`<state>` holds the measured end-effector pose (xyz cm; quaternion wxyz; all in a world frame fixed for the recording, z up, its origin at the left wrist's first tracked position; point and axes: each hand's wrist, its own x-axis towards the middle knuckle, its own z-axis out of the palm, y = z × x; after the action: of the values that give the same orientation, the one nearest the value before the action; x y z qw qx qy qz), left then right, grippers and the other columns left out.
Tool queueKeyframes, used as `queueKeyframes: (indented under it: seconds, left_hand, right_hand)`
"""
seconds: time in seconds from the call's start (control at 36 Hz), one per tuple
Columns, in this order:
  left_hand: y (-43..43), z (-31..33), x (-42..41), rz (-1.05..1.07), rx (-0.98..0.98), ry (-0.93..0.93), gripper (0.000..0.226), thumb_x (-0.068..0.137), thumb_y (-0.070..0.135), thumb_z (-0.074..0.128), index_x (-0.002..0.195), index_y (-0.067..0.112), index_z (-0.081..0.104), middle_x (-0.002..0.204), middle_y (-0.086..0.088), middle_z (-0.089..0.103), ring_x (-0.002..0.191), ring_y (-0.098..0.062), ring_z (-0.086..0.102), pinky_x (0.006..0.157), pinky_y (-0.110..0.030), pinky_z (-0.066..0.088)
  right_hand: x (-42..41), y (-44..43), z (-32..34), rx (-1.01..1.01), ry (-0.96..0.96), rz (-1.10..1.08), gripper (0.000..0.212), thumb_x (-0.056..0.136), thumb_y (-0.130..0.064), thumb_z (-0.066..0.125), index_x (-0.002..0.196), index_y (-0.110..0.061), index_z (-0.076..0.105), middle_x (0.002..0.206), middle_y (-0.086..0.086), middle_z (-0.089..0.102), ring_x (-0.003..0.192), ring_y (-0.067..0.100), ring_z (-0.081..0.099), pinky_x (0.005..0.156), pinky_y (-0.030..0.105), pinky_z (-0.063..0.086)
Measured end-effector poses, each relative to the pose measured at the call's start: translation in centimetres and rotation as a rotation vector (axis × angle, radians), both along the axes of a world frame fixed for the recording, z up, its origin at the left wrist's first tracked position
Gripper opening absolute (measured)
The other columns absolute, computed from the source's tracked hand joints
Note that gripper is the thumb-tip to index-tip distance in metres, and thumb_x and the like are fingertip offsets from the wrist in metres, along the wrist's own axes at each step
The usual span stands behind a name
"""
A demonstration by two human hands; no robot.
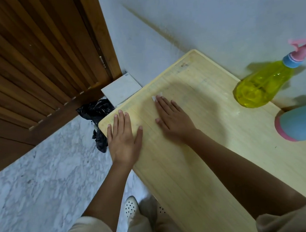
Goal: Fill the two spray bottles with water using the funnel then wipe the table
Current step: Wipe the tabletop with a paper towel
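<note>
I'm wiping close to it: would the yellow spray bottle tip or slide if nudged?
Probably hard to tip: the yellow spray bottle has a wide base and narrows toward its pink trigger head. It might slide instead, smooth plastic on the smooth wooden table. Its water level is unclear, so weight is uncertain.

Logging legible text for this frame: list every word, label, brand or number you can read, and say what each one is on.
No text here can be read.
Small sticker on the corner of the white block by the door: too small and blurred to read.
Yellow spray bottle: no label or print visible.
Blue spray bottle: no print visible on the part in frame.
</note>
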<state>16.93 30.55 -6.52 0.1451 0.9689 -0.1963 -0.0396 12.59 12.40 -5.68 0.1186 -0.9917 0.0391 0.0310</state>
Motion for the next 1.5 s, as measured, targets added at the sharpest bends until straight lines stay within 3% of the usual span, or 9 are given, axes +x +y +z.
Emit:
queueKeyframes:
  seconds: [0.17,0.44,0.61,0.69,0.81,1.0,1.22,1.36,1.5]
  left_hand:
    - [-0.2,0.1,-0.2,-0.031,0.038,0.014,0.068,0.096,0.053,0.015,0.152,0.014,0.006,0.160,0.002,-0.001,0.146,-0.010,-0.007,0.117,-0.034,-0.009]
    - [0.0,0.7,-0.3,-0.256,0.006,-0.021,0.066,0.091,0.039,0.010,0.151,0.013,0.019,0.160,-0.002,0.003,0.145,-0.009,-0.007,0.116,-0.033,-0.010]
    - [-2.0,1.4,-1.1,-0.351,0.005,0.020,0.058,0.096,0.034,0.028,0.150,0.014,0.019,0.160,-0.002,0.002,0.146,-0.013,-0.005,0.117,-0.036,-0.007]
    - [-3.4,1.6,-1.8,-0.434,0.030,0.034,0.057,0.097,0.030,0.036,0.149,0.011,0.024,0.159,-0.007,0.008,0.147,-0.020,0.002,0.118,-0.042,0.000]
    - [-4.0,1.4,-2.6,-0.618,0.041,0.022,0.064,0.091,0.040,0.019,0.147,0.012,0.030,0.157,-0.010,0.018,0.146,-0.024,0.012,0.116,-0.048,0.008]
    - [-4.0,1.2,-2.8,-0.717,0.006,0.046,0.071,0.090,0.045,0.010,0.148,0.008,0.024,0.158,-0.008,0.015,0.146,-0.017,0.006,0.117,-0.045,0.000]
    - [-1.7,0.7,-0.2,-0.943,0.083,0.023,0.084,0.083,0.057,0.002,0.150,0.009,0.018,0.159,-0.007,0.010,0.147,-0.023,0.007,0.116,-0.046,0.001]
    - [1.7,1.1,2.3,-0.973,0.145,0.027,0.073,0.093,0.062,0.007,0.152,0.019,0.002,0.159,0.001,-0.007,0.147,-0.016,-0.009,0.117,-0.043,-0.010]
    - [4.0,1.2,5.2,-0.873,0.129,0.017,0.071,0.092,0.055,0.018,0.152,0.018,0.010,0.160,-0.002,0.002,0.148,-0.020,-0.002,0.116,-0.048,-0.002]
  right_hand:
    - [-1.7,0.7,-0.3,0.037,0.002,0.083,0.068,0.093,-0.045,0.009,0.148,-0.005,0.015,0.157,0.010,0.016,0.146,0.021,0.014,0.118,0.035,0.004]
    - [-7.3,1.1,-0.4,0.074,-0.023,0.136,0.058,0.098,-0.040,0.022,0.147,-0.010,0.028,0.154,0.007,0.028,0.142,0.017,0.027,0.115,0.030,0.014]
    - [-11.5,0.7,0.2,0.072,0.002,0.014,0.054,0.101,-0.039,0.012,0.147,-0.015,0.027,0.152,0.003,0.034,0.138,0.014,0.036,0.111,0.028,0.016]
    - [-13.5,0.8,0.2,0.051,0.005,-0.106,0.052,0.100,-0.037,0.017,0.148,-0.017,0.025,0.153,0.000,0.031,0.138,0.013,0.035,0.111,0.029,0.015]
    - [-17.0,1.0,0.0,0.049,0.000,-0.364,0.055,0.099,-0.041,0.015,0.151,-0.025,0.009,0.157,-0.007,0.008,0.144,0.007,0.011,0.118,0.030,0.009]
    - [-25.3,3.0,0.5,0.048,-0.016,-0.981,0.063,0.094,-0.051,0.007,0.151,-0.025,0.004,0.157,-0.009,0.003,0.143,0.003,-0.002,0.116,0.030,0.003]
    - [-23.4,13.0,0.2,0.080,-0.154,-1.666,0.064,0.093,-0.038,0.017,0.149,-0.007,0.017,0.159,0.008,0.014,0.147,0.020,0.012,0.117,0.040,0.008]
    - [-17.1,16.2,0.1,0.154,-0.150,-1.785,0.059,0.100,-0.033,0.020,0.150,-0.005,0.003,0.160,0.007,0.000,0.147,0.018,-0.002,0.118,0.036,-0.004]
    - [-12.7,16.1,0.2,0.158,-0.150,-1.772,0.064,0.100,-0.035,0.024,0.149,-0.002,-0.001,0.160,0.009,-0.005,0.147,0.019,-0.007,0.118,0.039,-0.006]
